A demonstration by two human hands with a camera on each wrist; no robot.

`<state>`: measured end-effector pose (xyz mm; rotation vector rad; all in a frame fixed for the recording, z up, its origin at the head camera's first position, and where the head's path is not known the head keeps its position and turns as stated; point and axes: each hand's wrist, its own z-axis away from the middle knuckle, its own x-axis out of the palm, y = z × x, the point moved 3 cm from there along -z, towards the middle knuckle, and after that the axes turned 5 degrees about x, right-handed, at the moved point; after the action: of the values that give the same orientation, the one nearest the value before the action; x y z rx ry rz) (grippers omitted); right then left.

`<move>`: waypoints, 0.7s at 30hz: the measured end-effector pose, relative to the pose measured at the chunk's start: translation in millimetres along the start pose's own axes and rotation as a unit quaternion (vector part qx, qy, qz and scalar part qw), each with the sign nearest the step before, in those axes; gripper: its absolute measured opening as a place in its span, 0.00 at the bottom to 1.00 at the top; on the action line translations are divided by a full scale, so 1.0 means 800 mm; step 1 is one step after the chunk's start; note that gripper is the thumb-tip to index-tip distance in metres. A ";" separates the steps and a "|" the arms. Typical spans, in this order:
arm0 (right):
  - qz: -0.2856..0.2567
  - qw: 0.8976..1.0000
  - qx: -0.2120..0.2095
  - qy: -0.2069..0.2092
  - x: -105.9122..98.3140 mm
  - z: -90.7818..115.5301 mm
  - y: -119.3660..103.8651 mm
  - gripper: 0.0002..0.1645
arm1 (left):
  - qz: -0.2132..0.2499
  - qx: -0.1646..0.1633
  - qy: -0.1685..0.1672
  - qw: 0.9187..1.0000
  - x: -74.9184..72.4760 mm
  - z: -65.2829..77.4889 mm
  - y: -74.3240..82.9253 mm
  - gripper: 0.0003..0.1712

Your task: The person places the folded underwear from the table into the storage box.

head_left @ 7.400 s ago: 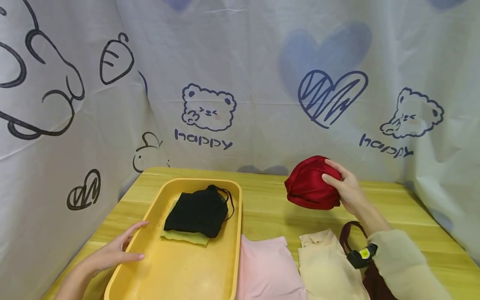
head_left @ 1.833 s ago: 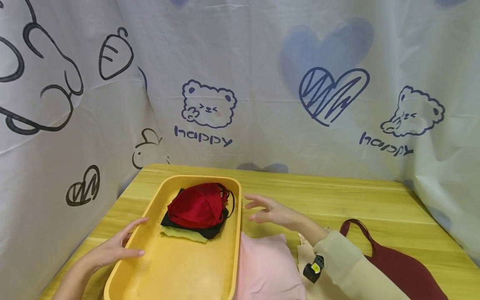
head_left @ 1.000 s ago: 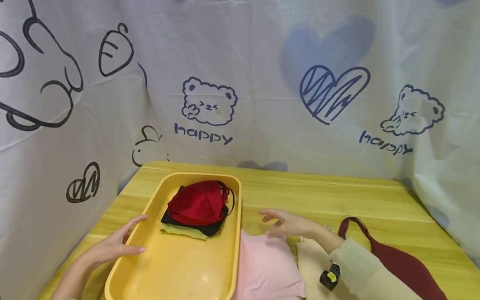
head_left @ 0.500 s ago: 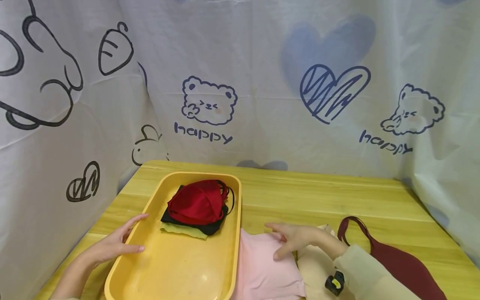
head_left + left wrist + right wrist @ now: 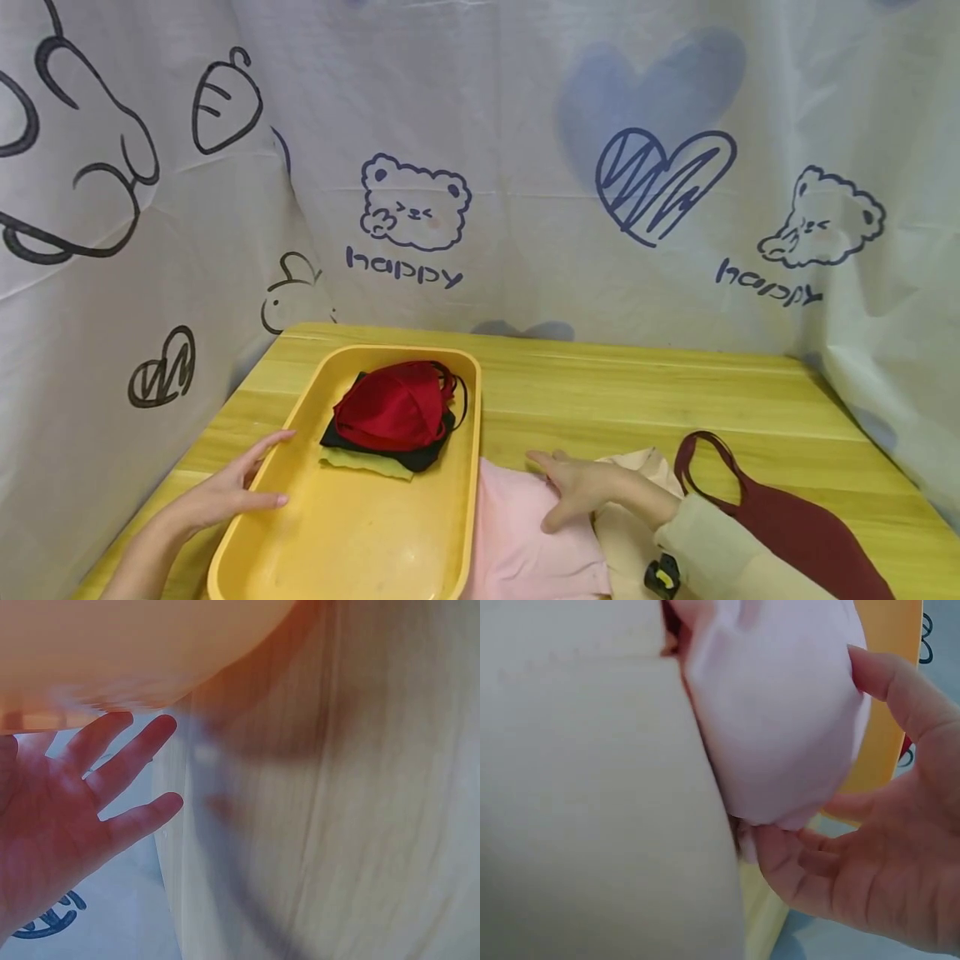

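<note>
clad in cream sleeve (image 5: 738, 546) at right; fitted near cuff (image 5: 670, 522) with black boxy device (image 5: 656, 580), marked yellow; bare along left forearm (image 5: 142, 557)

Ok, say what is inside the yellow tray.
A red garment lies on a black garment, with yellow-green fabric beneath, inside the tray. The lower two are mostly covered; anything beneath them is hidden; the near end is cropped.

Pale curtain (image 5: 517, 108) hung behind the wood-grain table (image 5: 600, 383) and along its sides. Above the table's back edge ran a "happy" bear (image 5: 416, 204), scribbled heart (image 5: 660, 187), second bear (image 5: 825, 218). Left of the table showed a carrot drawing (image 5: 227, 108), black heart (image 5: 162, 368).
</note>
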<state>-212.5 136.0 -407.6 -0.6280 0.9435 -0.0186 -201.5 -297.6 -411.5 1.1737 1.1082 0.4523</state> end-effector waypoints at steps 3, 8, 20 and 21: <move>-0.013 1.000 0.005 0.004 0.003 -0.001 -0.001 0.59 | 0.001 -0.003 -0.002 1.000 0.000 0.000 0.000 0.43; -0.039 0.999 0.004 0.001 0.005 -0.003 -0.004 0.59 | -0.002 -0.006 0.001 1.000 0.001 0.000 -0.001 0.43; -0.060 0.998 0.009 0.021 0.008 0.000 -0.004 0.56 | 0.009 0.001 -0.001 1.000 0.001 0.000 -0.001 0.43; -0.064 0.998 0.002 0.023 0.008 0.000 -0.004 0.55 | 0.009 0.001 0.001 1.000 0.001 0.000 -0.002 0.43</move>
<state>-208.1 131.7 -410.7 -0.6857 0.9462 -0.1504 -201.9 -297.5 -412.9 1.1858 1.1010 0.4657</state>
